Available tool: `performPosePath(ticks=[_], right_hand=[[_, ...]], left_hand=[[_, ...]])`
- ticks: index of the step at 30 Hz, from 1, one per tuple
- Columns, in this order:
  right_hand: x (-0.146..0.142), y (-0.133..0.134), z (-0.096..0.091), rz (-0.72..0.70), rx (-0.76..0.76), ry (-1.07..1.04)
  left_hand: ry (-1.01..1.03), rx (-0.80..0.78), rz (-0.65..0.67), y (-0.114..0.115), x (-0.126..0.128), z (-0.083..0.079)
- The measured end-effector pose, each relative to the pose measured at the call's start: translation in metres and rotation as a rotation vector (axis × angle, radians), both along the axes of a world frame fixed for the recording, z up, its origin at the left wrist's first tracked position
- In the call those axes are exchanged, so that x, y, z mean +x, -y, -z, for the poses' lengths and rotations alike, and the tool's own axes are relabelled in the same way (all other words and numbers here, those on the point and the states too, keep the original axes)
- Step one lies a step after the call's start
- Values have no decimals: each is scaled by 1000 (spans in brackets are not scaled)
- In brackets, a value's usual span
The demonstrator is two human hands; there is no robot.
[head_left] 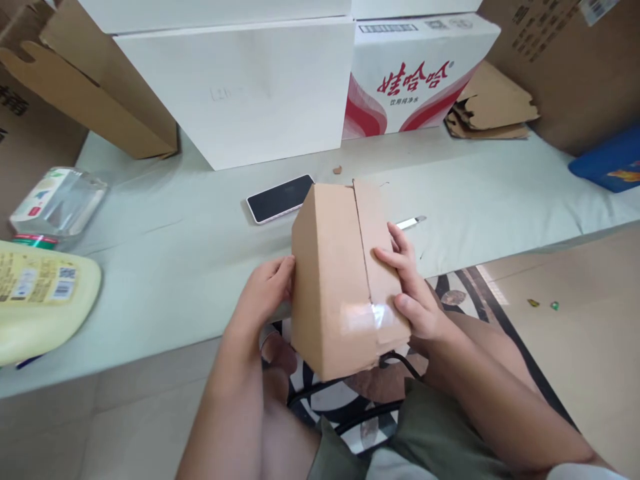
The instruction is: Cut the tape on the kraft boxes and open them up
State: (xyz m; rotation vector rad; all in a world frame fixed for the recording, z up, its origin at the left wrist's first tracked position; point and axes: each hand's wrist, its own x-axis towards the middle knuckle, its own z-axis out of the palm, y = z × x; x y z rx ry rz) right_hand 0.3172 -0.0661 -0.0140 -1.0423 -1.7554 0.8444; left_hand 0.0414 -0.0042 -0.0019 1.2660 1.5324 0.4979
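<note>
A small brown cardboard box (335, 267) is held tilted between my two hands, over the front edge of the pale green table. My left hand (267, 290) grips its left side, with most fingertips hidden behind it. On the other side my right hand (410, 287) presses fingers and thumb against the right panel. A seam runs down the box, and shiny clear tape (363, 317) lies across its lower end. Just beyond the box rests a smartphone (280, 199) with a dark screen. Past my right fingers lies a slim metallic tool (411, 222), partly hidden.
Large white cartons (240, 93) stand at the back, one with red print (415, 80). Folded cardboard (493, 103) lies at the back right. A clear bottle (60, 203) and a pale yellow bottle (45, 300) lie at left; a blue box (610, 160) sits at right.
</note>
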Motion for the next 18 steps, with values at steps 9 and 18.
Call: performPosePath(ticks=[9,18], right_hand=[[-12,-1,-10,-154,-7,89],[-9,-12,-17,-267,-49,144]], left_hand=[[561,706,-26,-5,10,4],[769,682,-126,-6,22,3]])
